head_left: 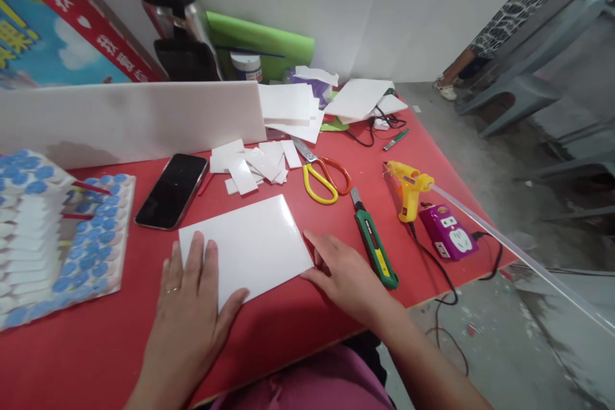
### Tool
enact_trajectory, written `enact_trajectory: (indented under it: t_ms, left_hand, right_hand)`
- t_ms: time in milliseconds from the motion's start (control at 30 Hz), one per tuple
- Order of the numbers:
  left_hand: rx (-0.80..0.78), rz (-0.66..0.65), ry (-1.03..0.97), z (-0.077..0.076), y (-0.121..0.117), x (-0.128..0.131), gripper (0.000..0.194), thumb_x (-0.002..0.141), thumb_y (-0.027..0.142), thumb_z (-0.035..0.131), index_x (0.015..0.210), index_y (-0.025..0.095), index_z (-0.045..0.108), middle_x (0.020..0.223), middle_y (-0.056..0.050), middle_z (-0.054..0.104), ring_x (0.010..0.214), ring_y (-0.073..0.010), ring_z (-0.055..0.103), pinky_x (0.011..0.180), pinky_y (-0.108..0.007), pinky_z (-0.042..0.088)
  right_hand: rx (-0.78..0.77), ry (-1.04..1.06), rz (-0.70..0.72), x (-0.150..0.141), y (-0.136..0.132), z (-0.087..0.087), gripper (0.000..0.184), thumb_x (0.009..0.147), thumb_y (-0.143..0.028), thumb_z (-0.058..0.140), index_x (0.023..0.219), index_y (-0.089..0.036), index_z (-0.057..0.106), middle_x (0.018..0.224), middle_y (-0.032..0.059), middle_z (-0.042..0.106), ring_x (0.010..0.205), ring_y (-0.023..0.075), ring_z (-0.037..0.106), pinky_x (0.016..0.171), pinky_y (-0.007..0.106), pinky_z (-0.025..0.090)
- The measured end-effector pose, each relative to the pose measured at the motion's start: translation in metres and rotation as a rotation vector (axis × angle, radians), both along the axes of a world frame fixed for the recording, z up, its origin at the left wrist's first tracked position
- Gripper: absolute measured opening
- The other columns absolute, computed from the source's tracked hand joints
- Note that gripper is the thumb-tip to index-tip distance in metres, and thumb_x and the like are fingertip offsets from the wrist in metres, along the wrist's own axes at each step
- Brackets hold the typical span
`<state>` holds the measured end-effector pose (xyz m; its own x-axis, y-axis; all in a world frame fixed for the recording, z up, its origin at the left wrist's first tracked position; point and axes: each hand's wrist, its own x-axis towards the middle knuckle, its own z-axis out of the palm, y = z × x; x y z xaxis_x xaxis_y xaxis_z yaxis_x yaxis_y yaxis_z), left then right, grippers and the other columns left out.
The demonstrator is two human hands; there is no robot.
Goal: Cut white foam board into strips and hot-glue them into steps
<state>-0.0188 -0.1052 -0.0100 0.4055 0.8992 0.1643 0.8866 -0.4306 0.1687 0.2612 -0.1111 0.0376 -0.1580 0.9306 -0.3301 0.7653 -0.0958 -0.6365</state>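
Observation:
A white rectangular board (250, 253) lies flat on the red table in front of me. My left hand (189, 295) rests flat across the board's left side, fingers stretched out and thumb spread over its near edge. At the right edge, my right hand (339, 269) has its fingers curled, with index finger and thumb at the near corner, gripping it. A green utility knife (375, 243) with its blade out lies just right of that hand. Beyond the board are scissors (324, 179) with yellow and red handles and a pile of small white pieces (259, 165).
A phone (172, 191) lies left of the board, near a white structure with blue discs (91, 246). A yellow glue gun (408, 186) with a long clear stick stands by a purple power socket (448, 232). A white panel (129, 122) stands behind. Someone's leg (459, 67) shows far right.

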Motion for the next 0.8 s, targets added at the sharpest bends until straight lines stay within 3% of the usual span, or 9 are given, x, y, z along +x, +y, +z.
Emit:
enact_trajectory:
  t_ms: [100,167,367,600,800]
  left_hand:
    - [-0.002,-0.004,0.015,0.0007,0.0011,0.0003,0.113,0.093,0.087,0.027,0.169,0.004,0.010,0.173,-0.031,0.018,0.161,-0.0532,0.009,0.126,-0.071,0.017]
    - [-0.009,0.015,0.022,0.0020,0.0014,0.0010,0.123,0.087,0.093,0.026,0.168,0.002,0.012,0.173,-0.032,0.019,0.160,-0.0539,0.009,0.126,-0.071,0.016]
    - [-0.022,0.005,0.067,0.0058,0.0030,0.0012,0.119,0.090,0.090,0.024,0.165,-0.003,0.021,0.171,-0.034,0.023,0.159,-0.0552,0.014,0.124,-0.070,0.023]
    - [0.020,-0.020,0.074,0.0061,0.0030,0.0001,0.117,0.092,0.088,0.022,0.165,-0.003,0.021,0.170,-0.035,0.025,0.158,-0.0568,0.017,0.122,-0.072,0.026]
    - [0.035,-0.035,0.065,0.0052,0.0041,-0.0001,0.115,0.092,0.087,0.024,0.166,-0.002,0.020,0.169,-0.034,0.026,0.157,-0.0574,0.018,0.120,-0.073,0.028]
  right_hand:
    - [0.027,-0.046,-0.003,0.0016,-0.0035,-0.0034,0.062,0.100,-0.027,0.068,0.155,-0.011,0.047,0.118,0.0163,0.068,0.096,0.0280,0.067,0.089,0.045,0.056]
    - [0.040,-0.076,0.018,0.0027,-0.0048,-0.0040,0.062,0.101,-0.030,0.066,0.156,-0.010,0.046,0.122,0.0183,0.068,0.102,0.0300,0.068,0.092,0.047,0.057]
    - [0.103,-0.147,0.138,0.0057,-0.0078,-0.0060,0.054,0.107,-0.027,0.055,0.157,-0.010,0.044,0.133,0.0204,0.063,0.112,0.0312,0.069,0.094,0.044,0.059]
    - [0.179,-0.208,0.273,0.0085,-0.0102,-0.0090,0.042,0.108,-0.019,0.044,0.149,-0.013,0.050,0.127,0.0179,0.064,0.090,0.0251,0.070,0.079,0.038,0.058]
    - [0.203,-0.290,0.338,0.0092,-0.0102,-0.0074,0.050,0.103,-0.008,0.042,0.152,-0.011,0.045,0.127,0.0172,0.063,0.083,0.0220,0.067,0.073,0.035,0.054]
